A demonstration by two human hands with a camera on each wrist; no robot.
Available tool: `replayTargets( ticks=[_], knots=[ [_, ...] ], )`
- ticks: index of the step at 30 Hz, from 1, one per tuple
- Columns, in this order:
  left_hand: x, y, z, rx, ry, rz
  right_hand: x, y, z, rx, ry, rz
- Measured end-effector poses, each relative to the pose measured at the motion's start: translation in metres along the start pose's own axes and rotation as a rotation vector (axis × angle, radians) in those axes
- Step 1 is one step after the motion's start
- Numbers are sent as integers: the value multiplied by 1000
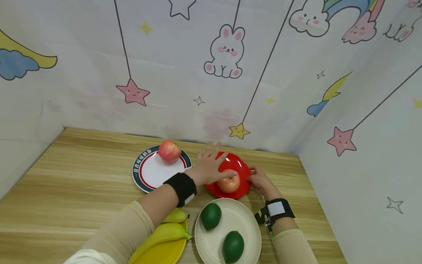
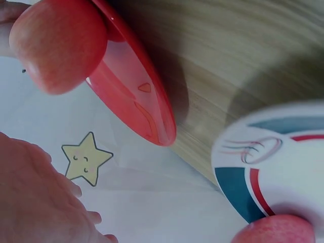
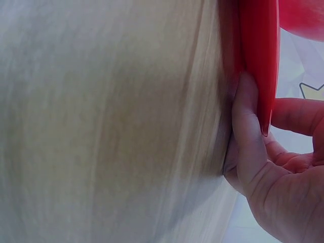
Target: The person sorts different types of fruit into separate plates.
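I'm seeing the left hand (image 1: 209, 167) hovering spread open over a blush-red apple (image 1: 228, 183) sitting on the glossy red plate (image 1: 242, 168), mid-counter (image 1: 82, 183); right hand (image 1: 260, 181) grip is pinching the plate's rim.

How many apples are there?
2. One apple sits on the white plate; the other apple is on the red plate, under the left hand. None seem hidden.
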State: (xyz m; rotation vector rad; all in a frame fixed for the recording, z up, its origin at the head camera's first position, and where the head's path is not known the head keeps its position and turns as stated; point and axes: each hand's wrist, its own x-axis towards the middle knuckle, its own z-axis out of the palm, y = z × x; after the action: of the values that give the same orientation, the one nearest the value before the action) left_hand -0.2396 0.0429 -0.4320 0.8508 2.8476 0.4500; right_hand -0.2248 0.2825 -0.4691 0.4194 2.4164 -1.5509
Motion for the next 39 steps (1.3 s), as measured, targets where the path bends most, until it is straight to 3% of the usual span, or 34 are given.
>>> replayTargets(
  ticks=[6, 16, 31, 39],
  knots=[
    [-10, -14, -13, 17, 49, -44, 1, 2, 0, 15, 1, -12],
    [-20, -41, -18, 57, 133, -102, -2, 4, -1, 2, 11, -9],
    [-27, -88, -21, 15, 231, -372, -1, 2, 1, 9, 7, 0],
    [-24, -106, -22, -16, 256, -469, 0, 3, 1, 6, 13, 7]
  ],
)
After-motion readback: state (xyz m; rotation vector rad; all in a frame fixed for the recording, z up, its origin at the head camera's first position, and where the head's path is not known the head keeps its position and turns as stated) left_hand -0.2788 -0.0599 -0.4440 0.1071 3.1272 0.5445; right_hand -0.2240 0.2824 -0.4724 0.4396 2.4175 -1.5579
